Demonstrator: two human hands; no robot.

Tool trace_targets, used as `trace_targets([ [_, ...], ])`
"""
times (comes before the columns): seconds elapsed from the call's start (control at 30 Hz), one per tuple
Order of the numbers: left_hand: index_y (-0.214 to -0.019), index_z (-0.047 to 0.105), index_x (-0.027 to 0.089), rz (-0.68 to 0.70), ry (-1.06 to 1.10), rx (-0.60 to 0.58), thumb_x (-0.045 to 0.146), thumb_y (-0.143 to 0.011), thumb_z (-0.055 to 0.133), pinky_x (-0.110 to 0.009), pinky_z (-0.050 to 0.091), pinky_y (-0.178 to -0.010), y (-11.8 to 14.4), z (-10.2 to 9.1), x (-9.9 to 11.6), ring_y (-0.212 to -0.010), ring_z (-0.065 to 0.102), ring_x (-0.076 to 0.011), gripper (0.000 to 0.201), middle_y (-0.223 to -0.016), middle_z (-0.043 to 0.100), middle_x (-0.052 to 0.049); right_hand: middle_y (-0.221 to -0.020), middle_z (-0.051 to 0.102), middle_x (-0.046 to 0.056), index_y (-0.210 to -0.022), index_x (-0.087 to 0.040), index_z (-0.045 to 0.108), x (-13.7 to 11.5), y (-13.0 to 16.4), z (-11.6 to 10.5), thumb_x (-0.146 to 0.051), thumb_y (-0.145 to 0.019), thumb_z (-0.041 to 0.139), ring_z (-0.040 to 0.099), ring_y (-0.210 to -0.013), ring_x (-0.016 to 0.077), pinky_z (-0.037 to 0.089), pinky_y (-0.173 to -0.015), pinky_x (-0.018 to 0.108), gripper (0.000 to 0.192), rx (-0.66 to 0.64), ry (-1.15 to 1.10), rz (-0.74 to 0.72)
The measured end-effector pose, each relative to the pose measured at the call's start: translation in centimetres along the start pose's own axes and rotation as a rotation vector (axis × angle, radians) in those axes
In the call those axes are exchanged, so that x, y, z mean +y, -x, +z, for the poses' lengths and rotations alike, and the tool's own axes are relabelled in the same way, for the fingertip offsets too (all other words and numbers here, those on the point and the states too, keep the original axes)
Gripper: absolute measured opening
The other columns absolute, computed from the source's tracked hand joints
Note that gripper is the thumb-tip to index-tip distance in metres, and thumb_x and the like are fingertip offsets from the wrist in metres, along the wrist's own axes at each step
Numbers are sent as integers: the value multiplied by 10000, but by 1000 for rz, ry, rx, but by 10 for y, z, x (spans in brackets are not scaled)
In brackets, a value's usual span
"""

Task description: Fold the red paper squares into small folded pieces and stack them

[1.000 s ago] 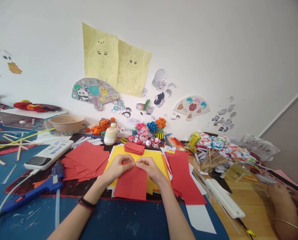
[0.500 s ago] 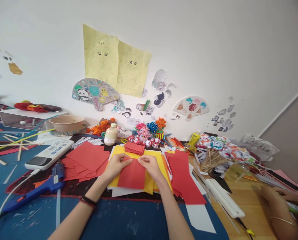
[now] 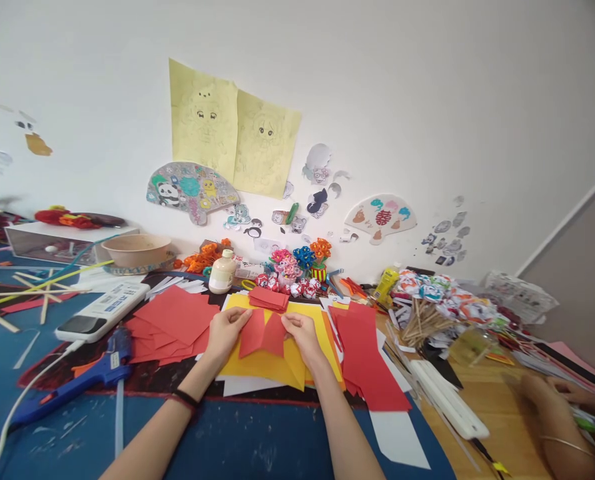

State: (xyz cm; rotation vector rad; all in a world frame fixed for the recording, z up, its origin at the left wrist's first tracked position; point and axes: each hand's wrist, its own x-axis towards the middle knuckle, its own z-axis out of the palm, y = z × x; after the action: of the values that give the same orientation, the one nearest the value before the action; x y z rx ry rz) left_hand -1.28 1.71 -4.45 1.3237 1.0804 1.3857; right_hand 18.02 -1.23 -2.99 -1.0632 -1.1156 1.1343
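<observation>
My left hand [image 3: 230,333] and my right hand [image 3: 301,331] pinch the two upper corners of a red paper sheet [image 3: 261,339]. Its top edge parts in a V at the middle, while the lower part still joins the two sides. Whether this is a tear or a deep crease, I cannot tell for sure. Beneath it lies a stack of yellow paper [image 3: 292,377], with white sheets under it. Just beyond my fingers sits a small pile of red paper pieces [image 3: 268,298].
Red squares [image 3: 177,317] lie to the left, beside a blue glue gun [image 3: 112,360] and a power strip [image 3: 104,310]. Red sheets [image 3: 364,353] lie on the right. A glue bottle [image 3: 222,272] stands behind. Another person's hand [image 3: 552,407] is at the far right.
The red sheet was flat with my fingertips close together at its top middle. Now my hands are farther apart and its top has opened into a V.
</observation>
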Motion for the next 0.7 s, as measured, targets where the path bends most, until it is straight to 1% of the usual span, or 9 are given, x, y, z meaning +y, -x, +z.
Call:
trace_targets([
  [0.07, -881, 700, 120, 9, 67, -25, 530, -703, 662, -298, 503, -698, -1, 1, 0, -830, 679, -246, 449, -894, 741, -114, -790, 703, 48, -1097, -180, 652, -7, 6, 4, -473, -644, 763, 634, -668, 184, 484, -618, 279, 551, -78, -96, 28],
  [0.13, -913, 688, 115, 21, 110, -35, 524, -712, 664, -302, 504, -722, 0, 4, 2, -847, 674, -240, 456, -912, 735, -116, -829, 708, 45, -1201, -202, 591, -11, 10, 8, -436, -660, 770, 654, -722, 196, 504, -687, 310, 616, -172, -144, 44],
  [0.2, -947, 674, 122, 29, 134, -63, 520, -724, 658, -296, 502, -726, 1, 6, 4, -838, 667, -222, 457, -917, 728, -103, -856, 715, 71, -1118, -159, 643, -11, 13, 12, -411, -660, 779, 663, -767, 216, 507, -752, 346, 540, -229, -130, 33],
  [0.27, -920, 666, 132, 29, 109, -112, 525, -730, 649, -271, 494, -678, 3, 7, 6, -771, 654, -193, 437, -855, 720, -71, -892, 719, 103, -993, -117, 690, -8, 12, 13, -420, -682, 763, 665, -804, 236, 501, -798, 376, 440, -223, -106, 5],
  [0.33, -785, 650, 137, 29, 12, -125, 544, -727, 640, -232, 450, -569, 4, 7, 7, -639, 613, -157, 412, -691, 676, -23, -908, 722, 116, -945, -104, 700, -2, 9, 13, -444, -707, 738, 665, -809, 245, 502, -803, 390, 417, -171, -101, -11],
  [0.43, -604, 572, 147, 40, -125, -47, 581, -712, 627, -209, 356, -470, 4, 5, 5, -507, 521, -120, 450, -512, 557, 23, -911, 726, 120, -937, -97, 702, 7, 4, 12, -451, -688, 753, 666, -810, 251, 509, -788, 388, 435, -98, -118, -10],
  [0.5, -595, 564, 150, 39, -128, -1, 597, -703, 621, -211, 346, -467, 4, 3, 4, -504, 512, -122, 463, -505, 549, 23, -907, 728, 120, -923, -94, 706, 11, 2, 10, -443, -680, 763, 668, -806, 251, 512, -774, 376, 429, -68, -146, -9],
  [0.57, -624, 585, 147, 34, -81, 2, 605, -695, 618, -218, 363, -482, 4, 3, 6, -530, 534, -138, 464, -536, 581, 6, -907, 730, 119, -920, -96, 709, 12, 0, 9, -437, -691, 758, 670, -798, 248, 515, -762, 366, 414, -63, -170, -11],
  [0.7, -723, 644, 145, 27, 11, -116, 579, -669, 653, -239, 416, -532, 6, 7, 12, -620, 595, -181, 438, -623, 645, -30, -943, 728, 117, -979, -113, 706, 7, 1, 10, -436, -711, 742, 674, -813, 252, 514, -780, 375, 421, -86, -185, -36],
])
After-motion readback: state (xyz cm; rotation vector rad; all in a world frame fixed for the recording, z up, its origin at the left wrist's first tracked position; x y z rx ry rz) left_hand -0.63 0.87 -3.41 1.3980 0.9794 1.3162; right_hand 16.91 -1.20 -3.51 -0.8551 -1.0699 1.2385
